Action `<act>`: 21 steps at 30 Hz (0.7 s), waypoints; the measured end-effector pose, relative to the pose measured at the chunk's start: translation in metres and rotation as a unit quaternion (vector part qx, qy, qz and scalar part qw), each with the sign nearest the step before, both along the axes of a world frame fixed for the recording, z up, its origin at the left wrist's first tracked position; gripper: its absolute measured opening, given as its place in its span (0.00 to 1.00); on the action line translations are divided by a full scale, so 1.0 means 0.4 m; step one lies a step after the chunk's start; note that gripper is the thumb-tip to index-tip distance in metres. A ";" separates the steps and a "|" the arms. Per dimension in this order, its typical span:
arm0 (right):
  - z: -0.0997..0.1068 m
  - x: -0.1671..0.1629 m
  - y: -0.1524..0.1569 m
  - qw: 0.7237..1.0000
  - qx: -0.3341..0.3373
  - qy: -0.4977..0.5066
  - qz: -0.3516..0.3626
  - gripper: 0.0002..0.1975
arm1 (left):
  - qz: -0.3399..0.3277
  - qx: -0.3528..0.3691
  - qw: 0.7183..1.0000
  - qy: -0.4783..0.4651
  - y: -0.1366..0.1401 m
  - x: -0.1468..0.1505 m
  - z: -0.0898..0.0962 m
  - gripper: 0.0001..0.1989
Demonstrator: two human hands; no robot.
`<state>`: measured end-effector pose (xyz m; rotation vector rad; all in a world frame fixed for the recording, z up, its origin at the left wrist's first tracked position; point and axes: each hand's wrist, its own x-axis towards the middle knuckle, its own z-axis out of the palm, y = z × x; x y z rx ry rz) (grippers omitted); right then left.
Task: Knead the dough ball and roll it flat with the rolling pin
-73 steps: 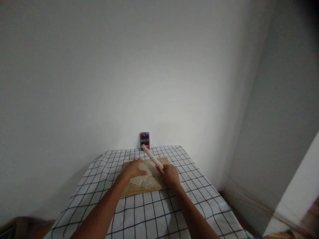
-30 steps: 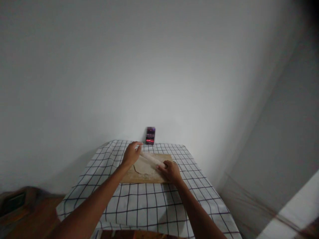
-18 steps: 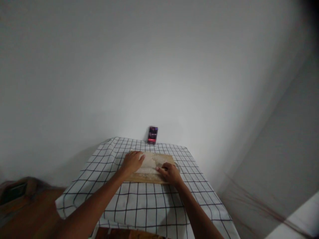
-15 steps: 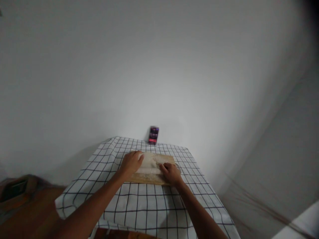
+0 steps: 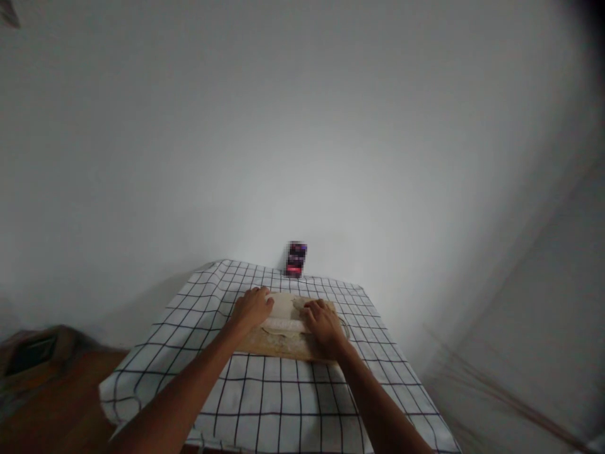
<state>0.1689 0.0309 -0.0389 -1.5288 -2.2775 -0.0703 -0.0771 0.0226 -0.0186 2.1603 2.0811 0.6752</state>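
On a wooden board (image 5: pixel 269 345) lies a flat pale sheet that looks like dough (image 5: pixel 282 307). A whitish roll (image 5: pixel 285 325) runs crosswise between my hands; whether it is a rolling pin or rolled dough I cannot tell. My left hand (image 5: pixel 254 307) rests over the roll's left end, fingers stretched forward and thumb apart. Over its right end is my right hand (image 5: pixel 323 321), palm down with fingers extended and slightly bent. Both palms hide the roll's ends. Some whitish residue marks the board's near part.
A white tablecloth with dark grid lines (image 5: pixel 265 394) covers the table under the board. A small dark upright object (image 5: pixel 295 258), blurred out, leans on the pale wall (image 5: pixel 302 157) behind. At the lower left stands a brownish box-like thing (image 5: pixel 35 353) on the floor.
My right hand has slid slightly forward, its fingers now straighter. The left hand has shifted little. The view has tilted slightly, and more of the board's near part shows.
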 end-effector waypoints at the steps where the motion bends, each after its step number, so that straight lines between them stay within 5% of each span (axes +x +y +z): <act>1: 0.000 0.001 -0.010 1.000 -0.004 0.011 0.003 0.16 | 0.000 0.000 1.000 0.000 0.001 0.000 -0.002 0.19; 14: -0.014 -0.020 -0.150 1.000 0.017 0.021 -0.010 0.19 | -0.048 0.046 0.998 -0.016 -0.027 -0.005 -0.019 0.17; 21: 0.022 -0.024 -0.131 1.000 -0.013 0.010 -0.015 0.17 | -0.042 0.038 0.998 -0.024 -0.036 -0.005 -0.020 0.18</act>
